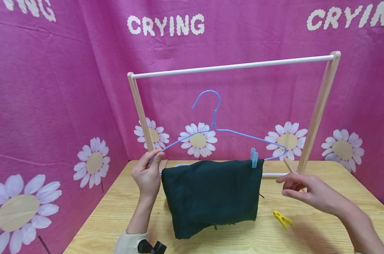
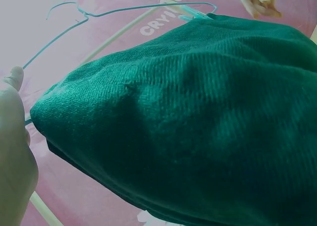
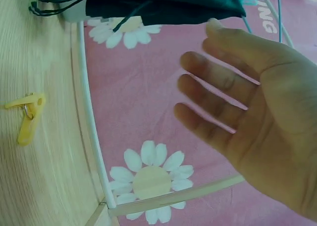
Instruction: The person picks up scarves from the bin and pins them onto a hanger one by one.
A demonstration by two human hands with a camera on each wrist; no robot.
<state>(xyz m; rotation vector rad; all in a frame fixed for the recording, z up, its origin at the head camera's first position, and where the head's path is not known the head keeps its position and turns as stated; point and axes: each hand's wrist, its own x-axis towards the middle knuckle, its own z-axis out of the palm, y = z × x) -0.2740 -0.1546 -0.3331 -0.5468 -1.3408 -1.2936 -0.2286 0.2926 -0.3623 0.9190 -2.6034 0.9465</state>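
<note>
A blue wire hanger [image 1: 239, 132] is held up by my left hand [image 1: 148, 173], which pinches its left corner between thumb and fingers. Over the hanger's lower bar hangs a folded dark green cloth [image 1: 211, 197] with thin dark cords below it. One light blue clothespin [image 1: 254, 158] clips the cloth to the bar near its right end. Apart from the cloth, to its right, my right hand [image 1: 309, 190] holds nothing; its fingers are loosely bent in the right wrist view. Below it on the table lies a yellow clothespin [image 1: 282, 219].
Behind the hanger stands a rack with wooden posts [image 1: 318, 113] and a white top rod [image 1: 233, 66]. Its lower white rod [image 1: 274, 175] is partly hidden by the cloth. A wooden table [image 1: 109, 218] lies underneath, with a pink flowered curtain [image 1: 258, 31] around it.
</note>
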